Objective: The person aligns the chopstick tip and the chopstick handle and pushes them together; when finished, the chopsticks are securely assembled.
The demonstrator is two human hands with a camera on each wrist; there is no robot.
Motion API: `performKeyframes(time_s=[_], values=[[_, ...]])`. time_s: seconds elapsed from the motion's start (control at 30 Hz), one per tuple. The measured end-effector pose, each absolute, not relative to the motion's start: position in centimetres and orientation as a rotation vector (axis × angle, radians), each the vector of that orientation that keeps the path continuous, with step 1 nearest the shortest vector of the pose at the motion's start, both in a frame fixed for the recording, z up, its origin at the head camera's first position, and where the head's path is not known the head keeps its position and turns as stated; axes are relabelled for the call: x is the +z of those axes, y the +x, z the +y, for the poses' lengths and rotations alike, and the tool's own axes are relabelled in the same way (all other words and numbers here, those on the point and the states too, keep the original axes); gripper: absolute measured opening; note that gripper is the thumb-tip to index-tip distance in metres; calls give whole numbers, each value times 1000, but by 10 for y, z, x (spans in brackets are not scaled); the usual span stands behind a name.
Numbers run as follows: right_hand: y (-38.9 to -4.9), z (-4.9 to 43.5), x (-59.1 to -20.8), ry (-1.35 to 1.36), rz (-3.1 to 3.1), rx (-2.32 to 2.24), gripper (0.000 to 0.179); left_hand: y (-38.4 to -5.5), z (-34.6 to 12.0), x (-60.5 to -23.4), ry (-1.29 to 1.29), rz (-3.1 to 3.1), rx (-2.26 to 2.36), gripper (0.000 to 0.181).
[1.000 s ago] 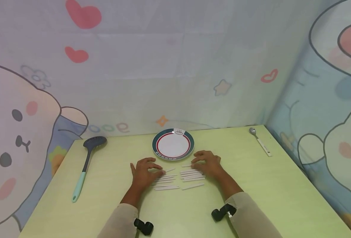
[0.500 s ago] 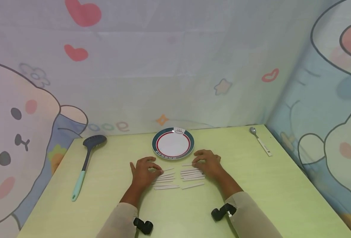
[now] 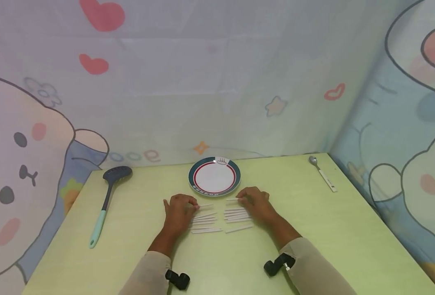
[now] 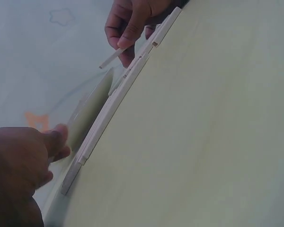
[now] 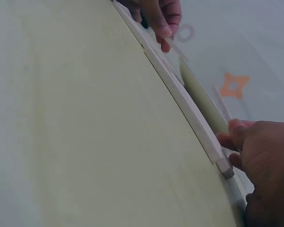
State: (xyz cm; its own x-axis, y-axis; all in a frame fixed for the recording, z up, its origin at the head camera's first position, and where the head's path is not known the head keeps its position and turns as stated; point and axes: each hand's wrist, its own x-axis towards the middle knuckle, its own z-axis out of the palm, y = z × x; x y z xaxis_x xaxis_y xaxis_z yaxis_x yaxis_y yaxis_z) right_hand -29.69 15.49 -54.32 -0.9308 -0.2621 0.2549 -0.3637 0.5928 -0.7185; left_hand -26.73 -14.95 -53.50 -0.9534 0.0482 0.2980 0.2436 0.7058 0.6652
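My left hand (image 3: 178, 214) pinches one thin white stick (image 3: 207, 205) between thumb and fingertips; it points right, beyond the left row of similar white sticks (image 3: 204, 218). Opposite it, my right hand (image 3: 257, 205) pinches another white stick (image 3: 231, 199), which points left over the right row (image 3: 236, 214). Seen from the left wrist, the stick in the right hand (image 4: 111, 58) is raised above the sticks on the table. The right wrist view likewise shows the left hand's stick (image 5: 179, 49) lifted. My right forearm and hand hide part of the right row.
Just behind the hands lies a white plate (image 3: 215, 178) with a green and red rim. A slotted ladle (image 3: 107, 200) with a mint handle lies on the left of the table (image 3: 224, 266). At the back right is a spoon (image 3: 322, 173) with a white handle. Printed cloth hangs behind.
The left fingers have drawn together on a stick, and it has moved up and back from its row. My right hand has pinched its stick and shifted it slightly toward the plate.
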Motion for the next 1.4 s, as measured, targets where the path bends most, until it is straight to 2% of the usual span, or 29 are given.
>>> performKeyframes(time_s=[0.2,0.47,0.83,1.07,1.4], values=[[-296,149,-541,505,-2707,1206,6,-267,-149,-534,-336,-2613,-1149,9],[-294,145,-538,621,-2674,1227,8,-267,-151,-537,-464,-2517,-1250,5],[-290,141,-537,682,-2657,1140,20,-266,-154,-538,-562,-2400,-1341,24],[-291,142,-538,786,-2522,1141,11,-264,-154,-535,-540,-2350,-1493,14],[-289,137,-537,841,-2487,1191,11,-263,-150,-531,-489,-2444,-1590,10]])
